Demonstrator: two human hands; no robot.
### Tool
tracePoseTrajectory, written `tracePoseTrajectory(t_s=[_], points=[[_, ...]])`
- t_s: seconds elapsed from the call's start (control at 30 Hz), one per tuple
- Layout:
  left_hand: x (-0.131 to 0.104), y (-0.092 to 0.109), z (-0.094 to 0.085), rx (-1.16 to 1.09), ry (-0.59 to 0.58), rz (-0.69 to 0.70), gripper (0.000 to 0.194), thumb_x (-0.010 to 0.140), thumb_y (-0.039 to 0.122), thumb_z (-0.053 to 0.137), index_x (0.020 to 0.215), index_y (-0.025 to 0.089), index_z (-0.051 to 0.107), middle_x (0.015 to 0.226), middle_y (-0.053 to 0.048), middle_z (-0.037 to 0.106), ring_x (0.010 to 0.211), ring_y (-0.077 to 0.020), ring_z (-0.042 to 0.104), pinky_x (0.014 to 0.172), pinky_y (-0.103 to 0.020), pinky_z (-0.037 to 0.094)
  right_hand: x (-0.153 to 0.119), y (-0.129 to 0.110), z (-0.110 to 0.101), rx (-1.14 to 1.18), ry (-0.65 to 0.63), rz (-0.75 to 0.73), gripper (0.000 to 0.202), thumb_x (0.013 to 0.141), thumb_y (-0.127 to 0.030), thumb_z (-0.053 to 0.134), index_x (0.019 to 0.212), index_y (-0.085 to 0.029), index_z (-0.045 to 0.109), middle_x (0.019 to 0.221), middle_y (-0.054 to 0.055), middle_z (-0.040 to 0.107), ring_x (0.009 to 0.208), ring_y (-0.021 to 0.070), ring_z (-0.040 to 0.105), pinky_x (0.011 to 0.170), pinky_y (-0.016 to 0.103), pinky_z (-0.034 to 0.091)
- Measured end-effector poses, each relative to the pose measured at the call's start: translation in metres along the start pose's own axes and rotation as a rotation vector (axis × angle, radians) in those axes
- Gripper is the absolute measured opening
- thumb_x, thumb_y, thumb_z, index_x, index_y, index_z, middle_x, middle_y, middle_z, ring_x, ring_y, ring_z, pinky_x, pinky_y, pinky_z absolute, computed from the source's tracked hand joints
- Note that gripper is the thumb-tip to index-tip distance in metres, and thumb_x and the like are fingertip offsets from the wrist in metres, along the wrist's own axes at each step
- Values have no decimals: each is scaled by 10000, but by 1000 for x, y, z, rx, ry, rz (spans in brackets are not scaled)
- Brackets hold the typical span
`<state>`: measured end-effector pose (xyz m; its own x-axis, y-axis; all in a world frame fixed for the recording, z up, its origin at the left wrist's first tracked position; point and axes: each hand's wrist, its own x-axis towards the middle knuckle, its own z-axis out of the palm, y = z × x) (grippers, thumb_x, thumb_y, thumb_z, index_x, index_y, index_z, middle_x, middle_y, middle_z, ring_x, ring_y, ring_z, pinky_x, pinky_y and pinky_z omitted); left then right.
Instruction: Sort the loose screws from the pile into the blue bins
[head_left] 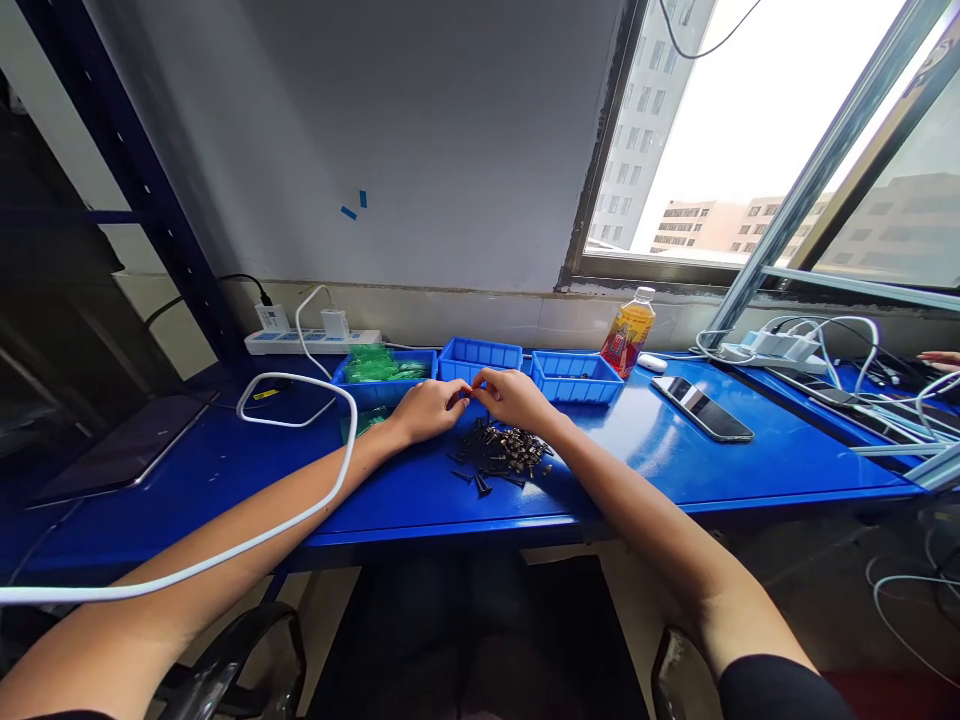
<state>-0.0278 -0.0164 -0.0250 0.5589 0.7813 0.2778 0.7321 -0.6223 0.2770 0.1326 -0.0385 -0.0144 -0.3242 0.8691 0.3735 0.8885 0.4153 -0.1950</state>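
My left hand (429, 408) and my right hand (514, 398) meet fingertip to fingertip above the table. Both are closed in a pinch, and whatever small thing lies between the fingers is too small to make out. Just below and in front of my right hand lies a loose pile of small screws (517, 450), some dark, some brassy. Longer black screws (482, 487) spill from its near side. Behind my hands stand three blue bins: the left bin (424, 361) holds green plastic bags (375, 364), the middle bin (480, 350) is mostly hidden inside, and the right bin (576, 390) holds a few small dark pieces.
A drink bottle (628, 334) stands behind the right bin, with a phone (703, 408) to its right. A white cable (300, 522) loops across my left forearm. Power strips (311, 342) and cords line the back. Another person's hand (939, 359) shows at the far right.
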Motion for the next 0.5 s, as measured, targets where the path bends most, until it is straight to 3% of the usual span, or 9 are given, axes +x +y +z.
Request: tracePoseTrajectory(t_s=[0.5], points=[[0,-1,0,23,9,22,337,833,314,382,1012,170,629,722,-46,687,664,-197,625,574,-257,398,0,0,-1,-6,-10,-1,188,850,-204,509,995,-197,628,758,13,669,708,139,591,599,217,310]])
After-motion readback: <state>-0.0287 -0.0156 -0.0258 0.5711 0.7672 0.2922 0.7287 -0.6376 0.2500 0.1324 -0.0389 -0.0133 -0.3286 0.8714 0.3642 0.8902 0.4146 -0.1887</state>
